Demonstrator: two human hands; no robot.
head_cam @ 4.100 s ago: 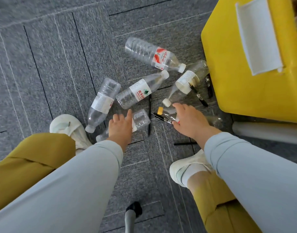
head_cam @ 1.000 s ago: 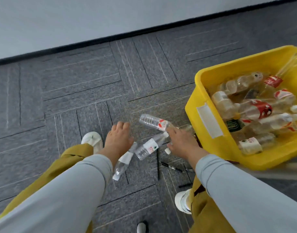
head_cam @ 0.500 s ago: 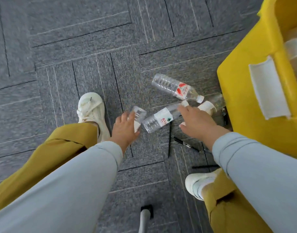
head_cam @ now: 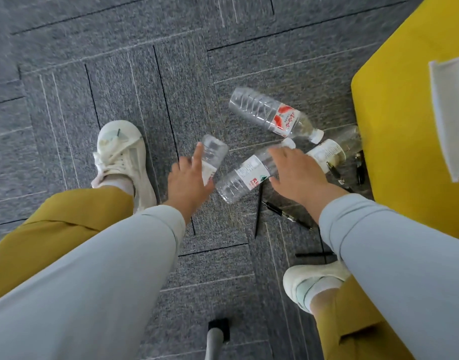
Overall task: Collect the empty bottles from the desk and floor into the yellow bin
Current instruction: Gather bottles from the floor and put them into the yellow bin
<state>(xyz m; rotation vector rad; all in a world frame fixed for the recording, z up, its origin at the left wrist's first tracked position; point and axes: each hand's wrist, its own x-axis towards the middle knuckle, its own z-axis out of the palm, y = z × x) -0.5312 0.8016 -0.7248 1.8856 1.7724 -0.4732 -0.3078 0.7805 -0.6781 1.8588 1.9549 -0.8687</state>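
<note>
Several clear empty bottles lie on the grey carpet beside the yellow bin (head_cam: 405,141). My left hand (head_cam: 188,184) grips a small bottle (head_cam: 214,152) by its labelled middle, base tilted up off the floor. My right hand (head_cam: 300,175) reaches over the neck of a green-logo bottle (head_cam: 245,176), thumb on the near side and fingers on the far side. A red-label bottle (head_cam: 271,114) lies beyond them. A white-label bottle (head_cam: 331,150) lies against the bin's wall. The bin's inside is out of view.
Black pens (head_cam: 288,215) lie on the carpet near my right hand and by the bin. My white shoes (head_cam: 121,157) stand on either side of the bottles. A grey post with a black foot (head_cam: 218,333) is at the bottom edge.
The view has dropped back from the bin to the floor. Fewer bottles lie there than at first. My left hand has lifted the small bottle; my right hand has settled on the green-logo bottle's neck.
</note>
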